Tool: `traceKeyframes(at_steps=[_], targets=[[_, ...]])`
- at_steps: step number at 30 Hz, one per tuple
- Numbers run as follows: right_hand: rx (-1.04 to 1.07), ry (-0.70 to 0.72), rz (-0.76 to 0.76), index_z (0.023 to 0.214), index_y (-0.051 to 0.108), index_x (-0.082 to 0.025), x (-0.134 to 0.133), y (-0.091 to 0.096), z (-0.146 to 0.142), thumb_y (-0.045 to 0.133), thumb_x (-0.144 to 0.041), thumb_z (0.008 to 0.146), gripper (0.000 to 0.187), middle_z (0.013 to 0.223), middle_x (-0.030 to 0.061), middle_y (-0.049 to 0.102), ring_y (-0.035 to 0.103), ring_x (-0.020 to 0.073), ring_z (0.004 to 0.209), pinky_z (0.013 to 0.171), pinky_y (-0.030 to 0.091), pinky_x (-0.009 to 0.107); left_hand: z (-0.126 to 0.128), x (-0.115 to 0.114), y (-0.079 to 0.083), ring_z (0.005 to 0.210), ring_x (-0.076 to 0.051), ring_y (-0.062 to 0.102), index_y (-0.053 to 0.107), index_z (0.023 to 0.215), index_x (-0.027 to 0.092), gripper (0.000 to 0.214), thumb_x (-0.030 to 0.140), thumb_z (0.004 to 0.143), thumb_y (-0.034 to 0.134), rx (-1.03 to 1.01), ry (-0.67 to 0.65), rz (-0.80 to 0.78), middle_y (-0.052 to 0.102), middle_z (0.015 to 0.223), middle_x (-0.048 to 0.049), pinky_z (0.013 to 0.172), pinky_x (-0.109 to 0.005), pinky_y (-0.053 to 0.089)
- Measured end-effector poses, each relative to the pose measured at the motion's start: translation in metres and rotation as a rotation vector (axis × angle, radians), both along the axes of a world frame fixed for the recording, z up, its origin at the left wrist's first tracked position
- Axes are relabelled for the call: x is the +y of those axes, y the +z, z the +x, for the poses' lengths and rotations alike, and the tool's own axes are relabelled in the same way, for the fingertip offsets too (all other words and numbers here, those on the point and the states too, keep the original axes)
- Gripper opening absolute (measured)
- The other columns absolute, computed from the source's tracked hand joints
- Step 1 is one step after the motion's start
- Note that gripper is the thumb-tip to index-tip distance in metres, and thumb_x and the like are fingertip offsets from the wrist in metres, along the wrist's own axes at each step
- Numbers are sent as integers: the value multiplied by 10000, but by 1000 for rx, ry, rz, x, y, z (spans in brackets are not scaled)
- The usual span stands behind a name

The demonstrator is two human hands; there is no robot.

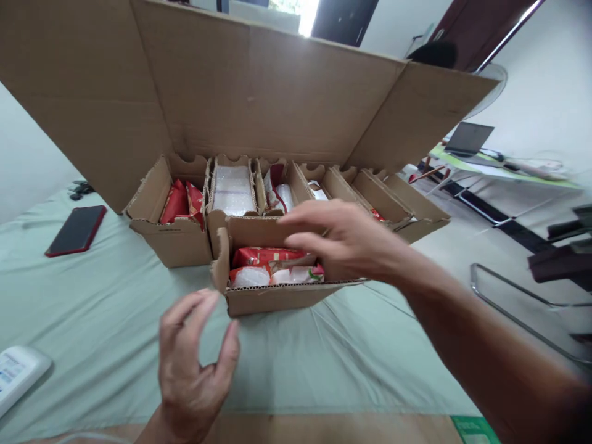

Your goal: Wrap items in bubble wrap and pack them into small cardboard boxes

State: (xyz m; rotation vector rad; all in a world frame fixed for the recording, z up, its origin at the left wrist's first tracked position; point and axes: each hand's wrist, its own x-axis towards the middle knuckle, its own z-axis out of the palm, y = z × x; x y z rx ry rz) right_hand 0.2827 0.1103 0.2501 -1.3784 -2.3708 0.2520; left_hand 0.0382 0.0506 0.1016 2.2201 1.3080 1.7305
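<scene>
A big cardboard box (259, 92) stands open on a pale green sheet (106, 320), its lid flap raised. Inside sit several small cardboard trays (171, 237) with red and white packets (180, 200). One small tray (272, 296) lies crosswise in front, holding red and white packets (266, 265). My right hand (342, 237) reaches over this tray, fingers curled on its far right side, touching the packets and the tray's wall. My left hand (194, 364) hovers in front of the tray, fingers apart and curved, holding nothing.
A dark phone in a red case (76, 229) lies on the sheet at the left. A white device (16, 373) sits at the lower left edge. To the right stand a table with a laptop (468, 139) and metal chair frames (513, 308).
</scene>
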Motion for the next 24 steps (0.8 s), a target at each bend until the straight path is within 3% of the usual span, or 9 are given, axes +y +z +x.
traceKeyframes(at_steps=[3, 5, 6, 10, 13, 15, 18, 21, 24], targets=[[182, -414, 135, 1045, 778, -296, -58, -1, 72, 616, -437, 971, 227, 1018, 65, 784, 716, 219, 933, 856, 516, 404, -8, 4, -10, 1283, -271, 562, 439, 1524, 295, 742, 260, 855, 758, -244, 22, -286, 542, 1417, -96, 1119, -460, 445], [270, -603, 98, 1008, 774, -325, -89, -27, 108, 645, -509, 933, 238, 979, 80, 783, 718, 236, 926, 864, 524, 435, -9, 15, -15, 1348, -311, 536, 366, 1566, 308, 835, 374, 840, 772, -388, -113, -574, 461, 1548, -113, 1144, -507, 435], [311, -617, 22, 1062, 764, -325, -98, -46, 118, 655, -555, 909, 297, 1020, 86, 784, 720, 254, 948, 878, 540, 455, -8, 22, -16, 1368, -324, 527, 345, 1575, 304, 880, 412, 820, 785, -444, -200, -706, 437, 1582, -122, 1149, -515, 435], [435, -475, -204, 1415, 583, -240, -93, -121, 101, 755, -620, 770, 768, 1386, 151, 662, 670, 336, 1184, 919, 580, 500, 12, 47, -11, 1373, -344, 536, 447, 1497, 213, 914, 468, 717, 851, -576, -484, -953, 566, 1490, -149, 1192, -524, 389], [579, -453, -216, 1263, 675, -179, -76, -150, 67, 622, -631, 865, 604, 1276, 155, 714, 671, 336, 1149, 941, 567, 498, 31, 48, -7, 1378, -343, 537, 550, 1391, 167, 849, 499, 676, 865, -645, -525, -955, 650, 1394, -148, 1221, -521, 347], [612, -495, -211, 1110, 727, -163, -81, -155, 52, 599, -605, 883, 513, 1131, 146, 757, 688, 340, 1063, 913, 568, 493, 36, 37, -7, 1355, -347, 561, 604, 1329, 160, 802, 523, 663, 864, -658, -516, -958, 686, 1341, -146, 1209, -513, 370], [610, -526, -160, 1061, 735, -178, -114, -151, 41, 623, -563, 892, 435, 1087, 131, 764, 687, 341, 1034, 909, 566, 489, 27, 2, -14, 1301, -362, 609, 661, 1254, 161, 722, 536, 668, 854, -574, -482, -984, 726, 1260, -145, 1175, -501, 425], [626, -440, -85, 1112, 734, -225, -146, -139, 24, 635, -538, 920, 380, 1162, 107, 754, 681, 317, 1072, 948, 560, 460, -4, -36, -20, 1288, -354, 625, 641, 1287, 237, 708, 501, 669, 864, -561, -268, -959, 718, 1283, -99, 1138, -491, 479], [610, -340, -61, 1128, 745, -246, -141, -124, -6, 672, -495, 921, 332, 1169, 83, 750, 677, 293, 1080, 956, 557, 429, -41, -47, -11, 1218, -340, 671, 618, 1296, 278, 658, 440, 701, 848, -594, -167, -939, 722, 1278, -68, 1125, -536, 490]])
